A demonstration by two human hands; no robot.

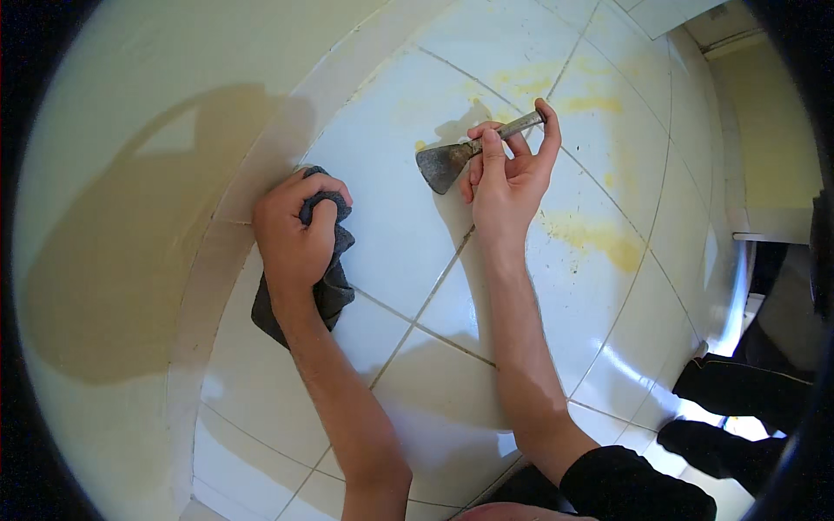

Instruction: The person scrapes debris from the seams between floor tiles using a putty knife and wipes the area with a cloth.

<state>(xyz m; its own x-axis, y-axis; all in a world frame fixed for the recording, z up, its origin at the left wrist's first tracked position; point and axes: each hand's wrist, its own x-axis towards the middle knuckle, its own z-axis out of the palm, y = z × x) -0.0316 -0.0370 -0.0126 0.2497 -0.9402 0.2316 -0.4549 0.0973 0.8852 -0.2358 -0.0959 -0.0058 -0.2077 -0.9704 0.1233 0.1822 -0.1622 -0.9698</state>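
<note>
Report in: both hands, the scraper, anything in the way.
Left hand gripping dark cloth. Right hand holding scraper. Yellow stains on floor tiles; nothing seen blocking scraper.

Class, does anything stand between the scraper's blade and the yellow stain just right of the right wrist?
Yes: seen in this view, the right hand, which holds the scraper, lies across the line from its blade to the stain. Nothing else visible stands between them.
</note>
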